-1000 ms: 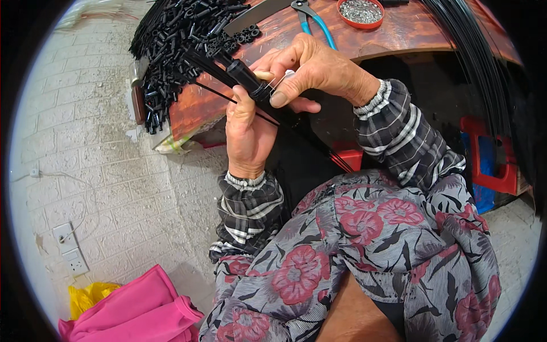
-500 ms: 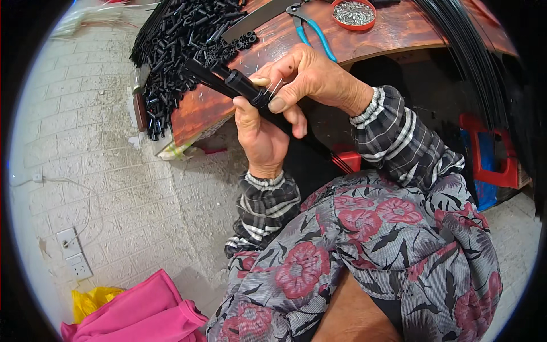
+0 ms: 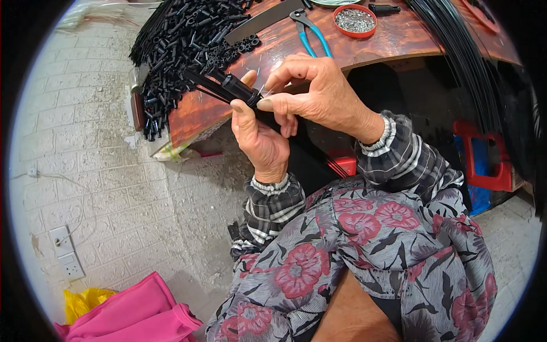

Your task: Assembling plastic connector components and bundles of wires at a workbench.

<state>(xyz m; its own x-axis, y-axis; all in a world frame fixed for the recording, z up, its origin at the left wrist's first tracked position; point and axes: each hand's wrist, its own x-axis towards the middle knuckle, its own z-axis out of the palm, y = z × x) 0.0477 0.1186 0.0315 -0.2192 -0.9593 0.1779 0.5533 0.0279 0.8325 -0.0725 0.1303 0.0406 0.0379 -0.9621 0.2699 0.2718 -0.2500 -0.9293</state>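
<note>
My left hand [image 3: 263,145] is closed around a black cylindrical plastic piece [image 3: 237,86], its thumb along the near side. Several black rods [image 3: 206,86] stick out past the piece to the upper left. At its right end, thin pale wires [image 3: 264,93] poke out. My right hand [image 3: 327,94] meets those wires with thumb and forefinger pinched together, the other fingers curled behind. The fingertips partly hide what lies between them. More black strands run down from the hands toward my lap.
Black tubes [image 3: 182,45] lie heaped on the wooden table [image 3: 273,51], beside a flat metal blade [image 3: 265,23]. Blue-handled pliers [image 3: 309,31] and a red dish [image 3: 356,35] of small metal pieces lie behind my hands. Long black wires [image 3: 456,57] hang over the right edge, above a red stool [image 3: 501,179].
My right hand has shifted slightly right, its wrist lower, with thumb and forefinger straighter at the wire ends. My left hand keeps its hold on the black piece, now tilted a little flatter.
</note>
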